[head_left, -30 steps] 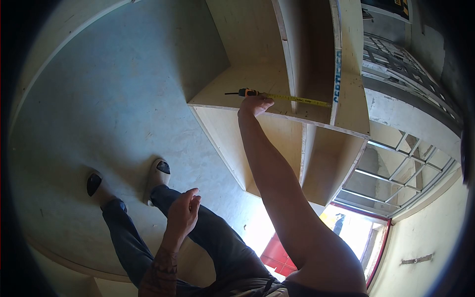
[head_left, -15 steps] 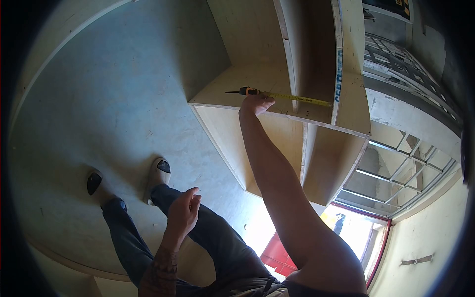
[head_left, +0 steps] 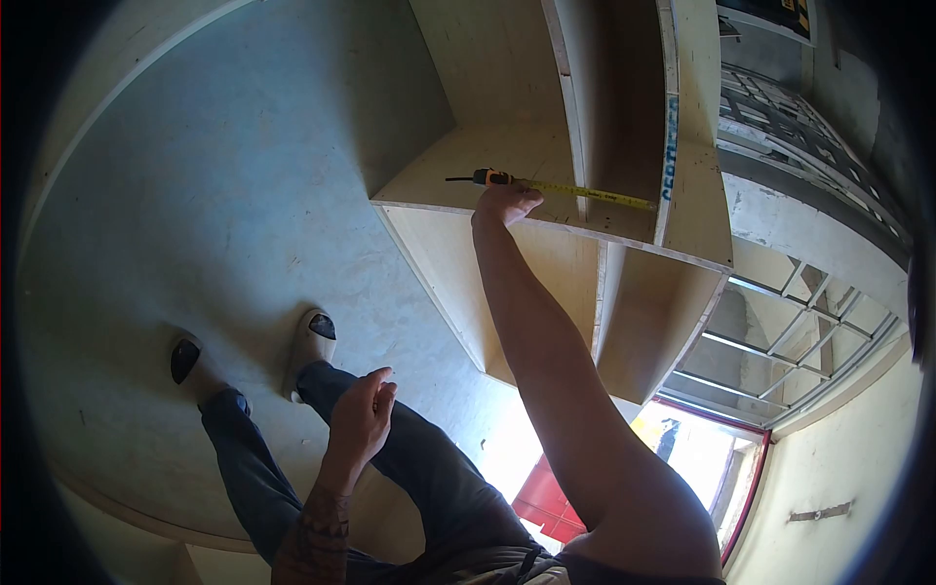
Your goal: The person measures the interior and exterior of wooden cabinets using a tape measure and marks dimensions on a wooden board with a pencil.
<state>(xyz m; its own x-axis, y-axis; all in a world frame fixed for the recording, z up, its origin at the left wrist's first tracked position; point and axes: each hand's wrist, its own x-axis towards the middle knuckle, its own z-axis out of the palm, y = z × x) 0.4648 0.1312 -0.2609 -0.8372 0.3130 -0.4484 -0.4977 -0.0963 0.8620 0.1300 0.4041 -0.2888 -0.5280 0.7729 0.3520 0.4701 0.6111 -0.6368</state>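
Observation:
My right hand (head_left: 509, 203) reaches out to the wooden shelf unit and is closed on a black and orange tape measure (head_left: 493, 177). Its yellow blade (head_left: 595, 193) stretches to the right, across the edge of an upright divider (head_left: 575, 127), as far as the board stamped with blue letters (head_left: 669, 146). A thin black strap sticks out from the left of the case. Over my leg hangs my left hand (head_left: 361, 417), empty, fingers loosely bent and thumb apart from them. The wooden shelf unit (head_left: 487, 213) has several compartments.
Below my feet is a grey-blue floor (head_left: 214, 195). Metal grilles (head_left: 790, 331) stand to the right of the unit. A bright doorway with a red frame (head_left: 751, 487) opens at the lower right, beside a pale wall (head_left: 838, 458). A curved wooden edge (head_left: 88, 107) runs along the left.

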